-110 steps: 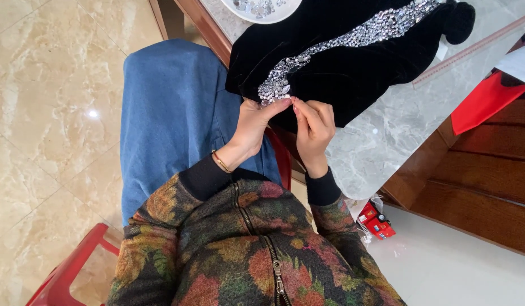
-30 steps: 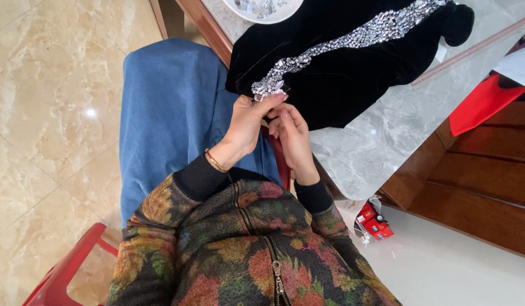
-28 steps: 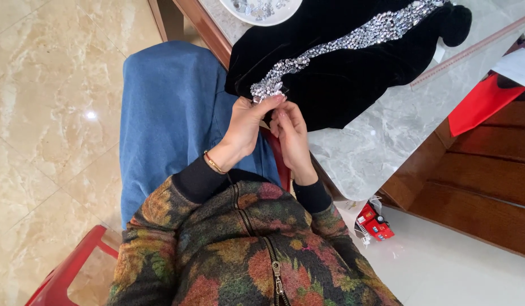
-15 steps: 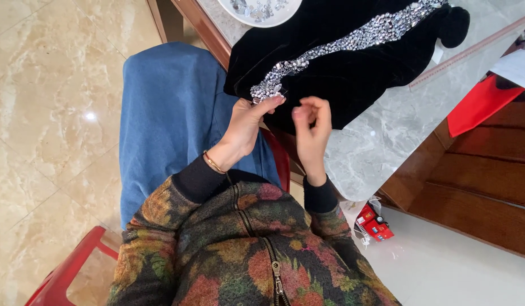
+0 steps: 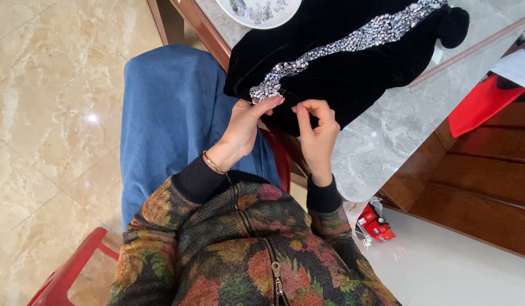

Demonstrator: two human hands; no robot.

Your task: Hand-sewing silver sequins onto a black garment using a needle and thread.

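Black garment (image 5: 342, 73) at the table's near edge: velvet-like cloth, matt, deep pile, soft sheen at folds. Rhinestone trim (image 5: 342, 48) across it: glassy, faceted, v. sparkly. Left hand (image 5: 242, 127) pinches the trim's end; thin gold-coloured metal bangle (image 5: 212, 164) on its wrist, shiny. Table (image 5: 387, 136): grey marble-look top, polished, glossy; edge & side in red-brown wood, smooth, varnished. White dish (image 5: 257, 12) at table's far edge: glazed, glossy, w/ loose clear stones. Floor (image 5: 41, 113): beige marble-look tile, high gloss, light glare. Jeans (image 5: 172, 113): blue denim, matt. Jacket (image 5: 245, 243): fuzzy knit cloth, metal zip. Chair (image 5: 64, 272): red plastic, smooth.
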